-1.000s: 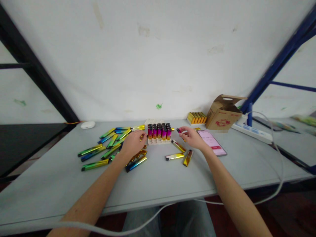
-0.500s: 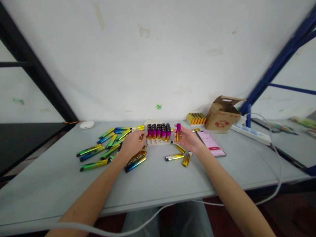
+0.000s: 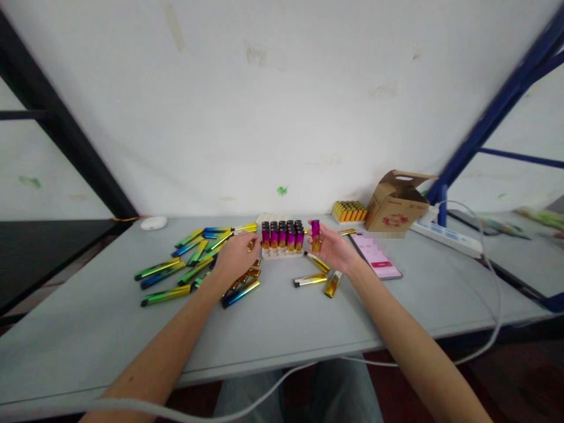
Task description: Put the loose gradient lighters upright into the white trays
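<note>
Many shiny green, blue and yellow tubes [image 3: 197, 252] lie loosely across the left part of the desk [image 3: 110, 329]. Over their right edge reaches the left hand [image 3: 235, 257], its fingers curled; gold shows beside them, but whether this grip is clamped on anything, I cannot tell. Just right of it, purple-topped tubes [image 3: 282, 235] stand in rows in a pale holder [image 3: 284, 255]. Next comes one purple-and-gold tube [image 3: 315, 235], roughly upright and apart from the rows, with the right hand [image 3: 333, 248] clamped on it. The tube sits at the finger end of that grip, left of the palm, its purple top rising above the fingers. Below this hand lie three gold tubes [image 3: 310, 280]; just right of it, a phone [image 3: 378, 258].
</note>
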The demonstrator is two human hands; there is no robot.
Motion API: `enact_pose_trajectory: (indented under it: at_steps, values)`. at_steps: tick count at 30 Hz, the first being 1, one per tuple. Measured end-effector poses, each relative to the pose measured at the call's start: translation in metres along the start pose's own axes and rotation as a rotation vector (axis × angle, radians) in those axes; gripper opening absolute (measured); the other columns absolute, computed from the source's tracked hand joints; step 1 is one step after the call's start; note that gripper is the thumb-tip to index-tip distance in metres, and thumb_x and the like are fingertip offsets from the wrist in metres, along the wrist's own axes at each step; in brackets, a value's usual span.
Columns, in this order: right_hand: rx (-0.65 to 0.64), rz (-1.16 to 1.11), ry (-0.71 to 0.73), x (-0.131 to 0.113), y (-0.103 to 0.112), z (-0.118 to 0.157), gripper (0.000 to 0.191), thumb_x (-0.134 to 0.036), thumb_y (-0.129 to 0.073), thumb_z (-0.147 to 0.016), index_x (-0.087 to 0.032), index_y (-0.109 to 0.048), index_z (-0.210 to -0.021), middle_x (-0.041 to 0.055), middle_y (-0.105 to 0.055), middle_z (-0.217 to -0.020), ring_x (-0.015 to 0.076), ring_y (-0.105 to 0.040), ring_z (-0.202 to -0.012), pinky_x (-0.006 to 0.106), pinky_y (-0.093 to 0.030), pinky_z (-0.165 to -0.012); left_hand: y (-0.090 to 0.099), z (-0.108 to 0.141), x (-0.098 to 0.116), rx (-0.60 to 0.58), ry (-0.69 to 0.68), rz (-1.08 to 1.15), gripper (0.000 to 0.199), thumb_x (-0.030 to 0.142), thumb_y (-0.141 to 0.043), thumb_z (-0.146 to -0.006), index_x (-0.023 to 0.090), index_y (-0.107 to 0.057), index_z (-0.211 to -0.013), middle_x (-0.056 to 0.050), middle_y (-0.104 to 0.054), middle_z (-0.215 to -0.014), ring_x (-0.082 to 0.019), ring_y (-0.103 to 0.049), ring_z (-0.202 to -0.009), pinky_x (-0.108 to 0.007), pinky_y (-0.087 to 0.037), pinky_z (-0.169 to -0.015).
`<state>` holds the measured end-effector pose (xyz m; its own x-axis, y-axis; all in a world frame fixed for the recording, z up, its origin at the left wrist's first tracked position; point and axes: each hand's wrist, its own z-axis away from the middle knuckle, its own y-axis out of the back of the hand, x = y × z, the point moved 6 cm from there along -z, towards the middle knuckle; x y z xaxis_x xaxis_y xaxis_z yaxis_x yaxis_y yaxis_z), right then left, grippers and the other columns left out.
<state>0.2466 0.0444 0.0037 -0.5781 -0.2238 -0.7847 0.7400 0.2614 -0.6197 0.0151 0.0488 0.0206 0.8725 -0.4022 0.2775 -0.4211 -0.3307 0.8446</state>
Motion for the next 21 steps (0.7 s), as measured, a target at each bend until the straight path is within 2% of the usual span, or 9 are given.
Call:
enact_pose_trajectory:
  at_steps: [3, 6, 11, 14, 16, 21]
  values:
    - [0.001, 0.032, 0.083, -0.007, -0.002, 0.001, 0.025, -0.025, -0.074, -0.076, -0.022, -0.068, -0.1, -0.0003, -0.07, -0.087, 0.0103, -0.063, -0.071, 0.023, -0.054, -0.065, 0.002, 0.0, 0.002, 0.043, -0.019, 0.033, 0.029, 0.032, -0.043, -0.091, 0.017, -0.068, -0.089, -0.01, -0.072, -0.091, -0.024, -0.065, -0.082, -0.034, -0.048, -0.075]
    - [0.0, 0.082, 0.161, -0.013, -0.004, -0.002, 0.034, -0.026, -0.081, -0.069, -0.021, -0.07, -0.101, -0.0018, -0.068, -0.08, 0.0092, -0.061, -0.069, 0.021, -0.051, -0.064, 0.007, 0.001, 0.005, 0.121, -0.047, 0.09, 0.027, 0.031, -0.044, -0.092, 0.018, -0.067, -0.09, -0.008, -0.072, -0.089, -0.021, -0.064, -0.077, -0.031, -0.049, -0.071]
    - [0.062, 0.367, 0.303, -0.025, -0.01, -0.014, 0.032, -0.025, -0.088, -0.057, -0.02, -0.07, -0.083, -0.0018, -0.07, -0.074, 0.0105, -0.062, -0.067, 0.024, -0.05, -0.067, 0.016, 0.004, 0.015, 0.222, -0.115, 0.181, 0.026, 0.031, -0.044, -0.093, 0.017, -0.066, -0.09, -0.007, -0.07, -0.085, -0.018, -0.063, -0.073, -0.029, -0.049, -0.069]
    - [0.035, 0.446, 0.371, -0.032, -0.026, -0.019, 0.037, -0.024, -0.089, -0.054, -0.021, -0.066, -0.082, -0.0003, -0.074, -0.08, 0.0139, -0.066, -0.073, 0.03, -0.053, -0.075, 0.019, 0.007, 0.026, 0.204, -0.175, 0.239, 0.025, 0.032, -0.045, -0.094, 0.018, -0.065, -0.092, -0.005, -0.07, -0.085, -0.017, -0.063, -0.074, -0.029, -0.049, -0.072]
    - [0.0, 0.477, 0.376, -0.032, -0.04, -0.022, 0.037, -0.025, -0.088, -0.054, -0.02, -0.064, -0.082, 0.0004, -0.075, -0.08, 0.0147, -0.068, -0.073, 0.031, -0.054, -0.074, 0.02, 0.009, 0.032, 0.171, -0.196, 0.289, 0.024, 0.033, -0.046, -0.093, 0.019, -0.065, -0.097, -0.005, -0.07, -0.087, -0.017, -0.064, -0.076, -0.028, -0.05, -0.074]
    - [-0.075, 0.561, 0.399, -0.014, -0.067, -0.028, 0.032, -0.03, -0.085, -0.059, -0.02, -0.064, -0.082, 0.001, -0.075, -0.082, 0.0159, -0.068, -0.071, 0.031, -0.056, -0.07, 0.014, 0.009, 0.039, 0.008, -0.156, 0.413, 0.033, 0.04, -0.056, -0.087, 0.018, -0.063, -0.111, -0.005, -0.069, -0.092, -0.017, -0.062, -0.075, -0.028, -0.049, -0.07]
